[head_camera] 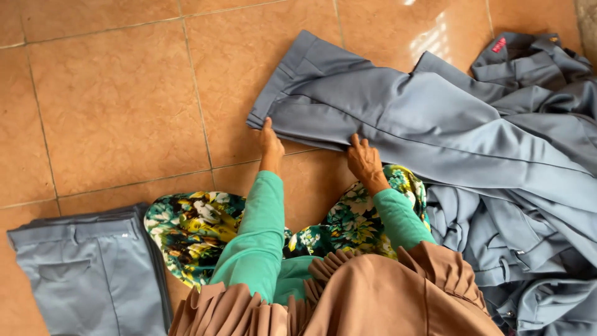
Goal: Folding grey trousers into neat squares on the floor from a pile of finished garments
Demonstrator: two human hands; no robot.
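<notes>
left hand (270,144) flat, fingers extended, pinning hem edge of grey trousers (398,118) | right hand (364,158) pinching lower edge, apparently smoothing | trousers spread on tiled floor (118,93), by grey heap (535,249) | folded stack (93,274) at left

Soft, even daylight fills the scene, sharp throughout. Glare whitens the glossy floor tiles (429,37) at the top, and shadows under the cloth (398,118) stay faint.
</notes>
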